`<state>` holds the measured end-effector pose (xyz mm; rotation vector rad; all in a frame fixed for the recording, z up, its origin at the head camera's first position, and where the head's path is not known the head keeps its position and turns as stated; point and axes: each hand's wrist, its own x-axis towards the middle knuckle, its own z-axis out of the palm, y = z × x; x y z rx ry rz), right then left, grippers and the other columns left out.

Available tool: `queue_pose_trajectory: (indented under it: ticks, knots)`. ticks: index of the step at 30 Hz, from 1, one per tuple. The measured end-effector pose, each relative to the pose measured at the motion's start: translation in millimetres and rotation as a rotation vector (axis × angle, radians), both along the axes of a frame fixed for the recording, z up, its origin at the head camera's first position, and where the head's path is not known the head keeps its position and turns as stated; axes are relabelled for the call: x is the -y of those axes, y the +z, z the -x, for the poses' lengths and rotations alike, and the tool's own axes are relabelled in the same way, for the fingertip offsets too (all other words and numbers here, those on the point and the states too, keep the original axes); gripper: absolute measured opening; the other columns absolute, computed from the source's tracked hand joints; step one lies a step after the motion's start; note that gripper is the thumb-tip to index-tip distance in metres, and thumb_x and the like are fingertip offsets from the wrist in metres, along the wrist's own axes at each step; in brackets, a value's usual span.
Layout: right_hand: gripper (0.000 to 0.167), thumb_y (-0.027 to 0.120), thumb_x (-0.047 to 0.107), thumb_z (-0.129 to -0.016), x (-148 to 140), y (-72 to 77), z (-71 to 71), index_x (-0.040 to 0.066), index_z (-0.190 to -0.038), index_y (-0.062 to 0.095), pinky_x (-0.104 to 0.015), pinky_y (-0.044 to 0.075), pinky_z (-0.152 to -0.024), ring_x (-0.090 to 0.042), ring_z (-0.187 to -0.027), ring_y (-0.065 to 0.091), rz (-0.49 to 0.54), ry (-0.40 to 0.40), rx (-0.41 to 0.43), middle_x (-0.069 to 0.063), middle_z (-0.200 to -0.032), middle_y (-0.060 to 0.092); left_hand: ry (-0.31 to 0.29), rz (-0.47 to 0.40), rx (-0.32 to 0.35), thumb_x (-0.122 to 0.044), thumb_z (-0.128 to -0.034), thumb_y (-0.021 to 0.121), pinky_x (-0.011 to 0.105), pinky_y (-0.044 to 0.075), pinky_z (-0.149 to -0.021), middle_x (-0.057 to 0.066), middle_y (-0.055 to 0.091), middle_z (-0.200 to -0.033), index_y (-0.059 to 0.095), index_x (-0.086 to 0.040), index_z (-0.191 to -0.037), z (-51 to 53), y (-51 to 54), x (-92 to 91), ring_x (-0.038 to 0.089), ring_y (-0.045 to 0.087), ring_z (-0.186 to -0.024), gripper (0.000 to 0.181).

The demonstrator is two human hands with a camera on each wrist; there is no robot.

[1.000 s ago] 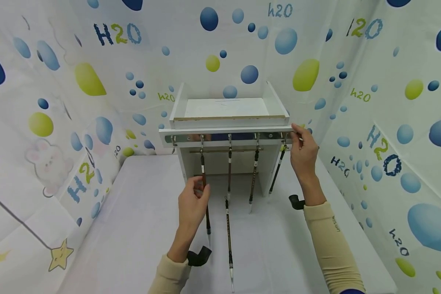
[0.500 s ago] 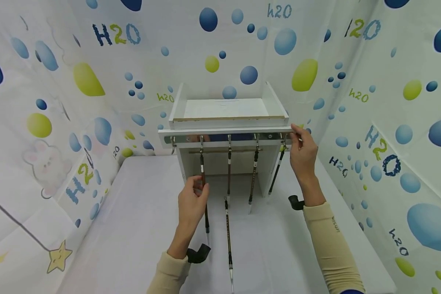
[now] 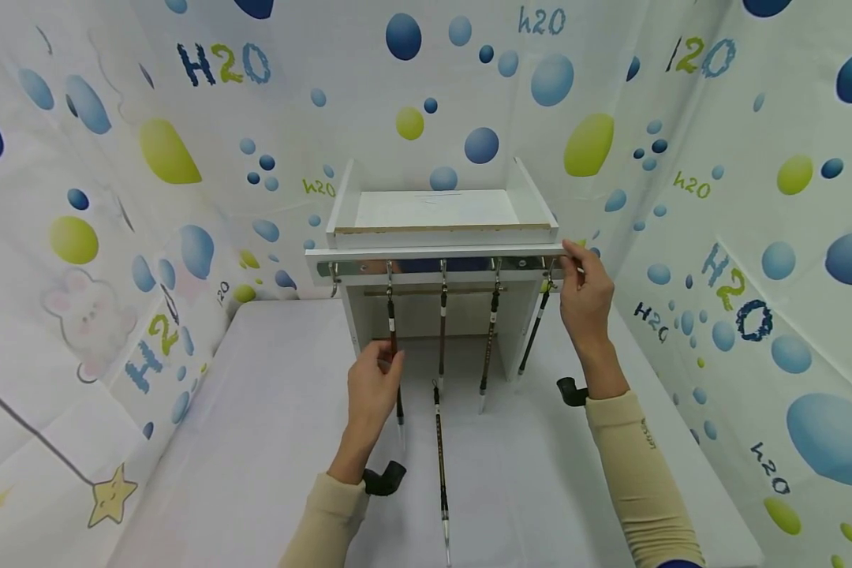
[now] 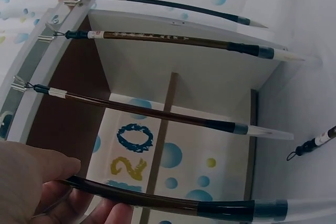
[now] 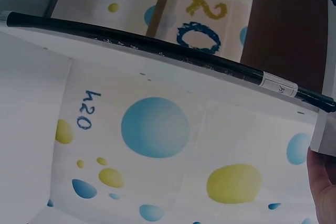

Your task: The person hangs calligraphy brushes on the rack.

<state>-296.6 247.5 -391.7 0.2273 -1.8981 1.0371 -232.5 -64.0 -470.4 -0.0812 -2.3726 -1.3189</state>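
Observation:
A white wooden rack (image 3: pixel 440 237) stands on the table, with a metal hook rail (image 3: pixel 369 268) along its front. My left hand (image 3: pixel 372 386) pinches the handle of the leftmost hanging calligraphy brush (image 4: pixel 157 201) between thumb and fingers. That brush's loop is on a hook in the head view, and its capped tip points down. My right hand (image 3: pixel 588 300) grips the right end of the rail board. Other brushes hang from hooks: a middle brush (image 4: pixel 147 113), one to its right (image 4: pixel 168 38), and a darker one (image 3: pixel 536 327) beside my right hand.
Another brush (image 3: pixel 440 450) lies on the white tabletop (image 3: pixel 270 442) in front of the rack, its loop end toward the rack. A bare hook (image 3: pixel 335 278) is at the rail's left end. Patterned curtains (image 3: pixel 426 95) surround the table.
The lower end of the pinched brush has shifted upward a little in the head view, and my left wrist has risen slightly. My right hand and the rack stay put.

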Motion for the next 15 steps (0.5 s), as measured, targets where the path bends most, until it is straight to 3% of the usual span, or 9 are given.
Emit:
queue_pose_trajectory:
  ticks: [15]
  knots:
    - [0.030,0.054,0.012,-0.103,-1,-0.2,1.0,-0.001,-0.128,0.063,-0.008,0.042,-0.079,-0.029,-0.101,0.066,-0.011,0.013,-0.011,-0.021,-0.119,0.068,-0.015,0.032,-0.032,-0.016,-0.0965,0.066,0.035,0.055,-0.063,0.018,0.070,-0.098,0.067,0.002,-0.107,28.3,-12.3,-0.3,0.027,0.067,-0.080,0.021]
